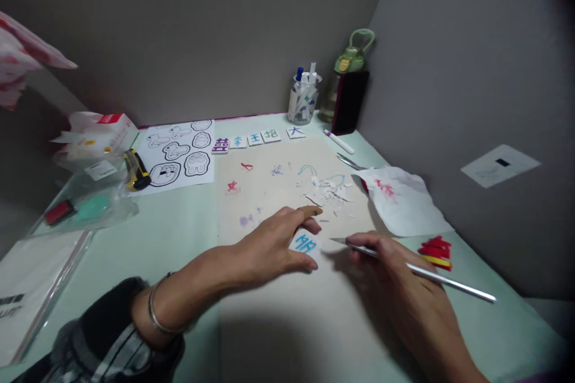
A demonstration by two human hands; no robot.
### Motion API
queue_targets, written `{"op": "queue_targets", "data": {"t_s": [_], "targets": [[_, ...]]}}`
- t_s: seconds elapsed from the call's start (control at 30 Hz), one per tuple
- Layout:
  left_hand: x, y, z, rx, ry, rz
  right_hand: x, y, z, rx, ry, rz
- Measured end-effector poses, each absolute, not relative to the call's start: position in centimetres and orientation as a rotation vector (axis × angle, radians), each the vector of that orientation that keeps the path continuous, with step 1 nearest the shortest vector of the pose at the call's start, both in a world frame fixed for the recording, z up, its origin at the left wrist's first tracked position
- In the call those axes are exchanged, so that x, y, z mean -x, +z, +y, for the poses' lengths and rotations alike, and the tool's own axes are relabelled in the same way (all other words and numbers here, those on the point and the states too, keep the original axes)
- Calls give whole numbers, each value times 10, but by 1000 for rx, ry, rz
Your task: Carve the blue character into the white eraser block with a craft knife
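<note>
My left hand (274, 242) rests on the beige cutting board (278, 299), fingers pinned down on a small white card with a blue character (305, 245); a bandage wraps the index fingertip. My right hand (395, 278) grips a slim silver craft knife (417, 271), its blade tip pointing left, just right of the card. White paper scraps (327, 191) lie a little beyond the fingers.
A row of finished character cards (256, 139) lines the board's far edge. A printed outline sheet (179, 152), a yellow utility knife (136, 170), a pen cup (304, 97), a bottle (348, 72), crumpled paper (402, 200) and red cut-outs (435, 251) surround it.
</note>
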State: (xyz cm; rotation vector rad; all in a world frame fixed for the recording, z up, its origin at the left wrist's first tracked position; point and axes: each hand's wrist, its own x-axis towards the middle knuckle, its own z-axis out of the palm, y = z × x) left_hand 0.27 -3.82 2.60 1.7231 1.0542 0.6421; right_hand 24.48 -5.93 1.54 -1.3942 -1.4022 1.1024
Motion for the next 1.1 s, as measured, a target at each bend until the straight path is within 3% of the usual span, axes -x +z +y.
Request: {"op": "queue_targets", "data": {"t_s": [0.27, 1.1], "targets": [[10, 24, -40, -1936, 577, 1086, -231, 22, -47, 1472, 1222, -1419], [14, 12, -27, -1898, 575, 1002, -225, 19, -44, 1429, 1163, -1566]]}}
